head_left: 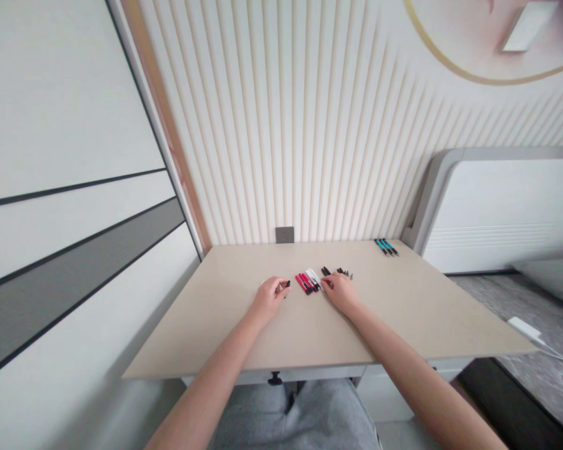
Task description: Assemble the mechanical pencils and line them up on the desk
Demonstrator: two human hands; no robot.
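My left hand (pixel 272 295) pinches a small black pen part (pixel 287 284) between its fingertips, just left of a group of pens on the beige tabletop (pixel 394 300). The group holds several red pens (pixel 304 283) and a white pen (pixel 313 279) lying side by side. My right hand (pixel 340 294) rests on the table with its fingertips at the white pen's lower end, and nothing shows in its grip. Short black pen pieces (pixel 326 270) and several small dark parts (pixel 343 272) lie just beyond it. Several teal-and-black pens (pixel 385 247) lie at the far edge.
The table's far edge meets a ribbed white wall with a grey wall socket (pixel 284 234). A tall white panel (pixel 75 187) stands at the left, a white cabinet (pixel 497 212) at the right, and a white charger (pixel 520 326) lies at the right corner.
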